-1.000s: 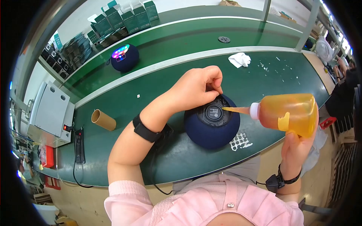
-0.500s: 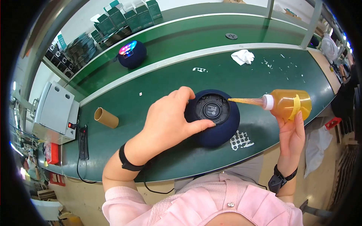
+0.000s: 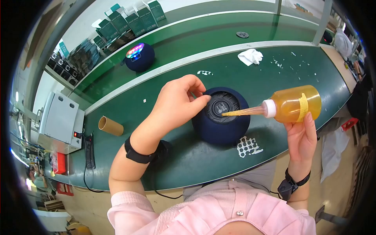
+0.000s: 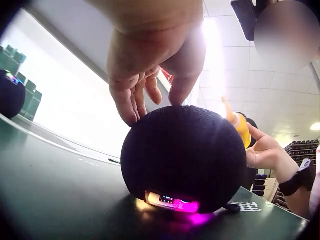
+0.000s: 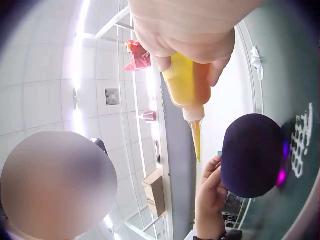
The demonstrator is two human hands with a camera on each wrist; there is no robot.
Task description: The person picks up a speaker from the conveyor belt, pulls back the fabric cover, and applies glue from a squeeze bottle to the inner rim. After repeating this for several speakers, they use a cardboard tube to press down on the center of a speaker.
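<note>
A dark blue round speaker (image 3: 221, 131) rests on the green table, its black recessed base facing up. The left hand (image 3: 176, 100) touches its upper left rim with thumb and fingertips; in the left wrist view that hand (image 4: 155, 65) reaches down onto the top of the speaker (image 4: 182, 157), whose lights glow underneath. The right hand (image 3: 301, 139) holds a bottle of amber liquid (image 3: 295, 103) on its side, the long nozzle's tip over the recess. The right wrist view has the fingers of the right hand (image 5: 185, 40) around the bottle (image 5: 187, 82).
A second, lit speaker (image 3: 140, 57) stands on the back shelf near green boxes (image 3: 127, 21). On the table are a cardboard tube (image 3: 111, 126), crumpled white tissue (image 3: 250, 57), a perforated white sheet (image 3: 248, 147) and a power strip (image 3: 89, 152). A grey machine (image 3: 60, 123) stands at left.
The left hand went from the recess's upper edge, through a wider spread, to the upper left rim with thumb and fingers closer together. The nozzle tip shifted from the recess's right side toward its middle.
</note>
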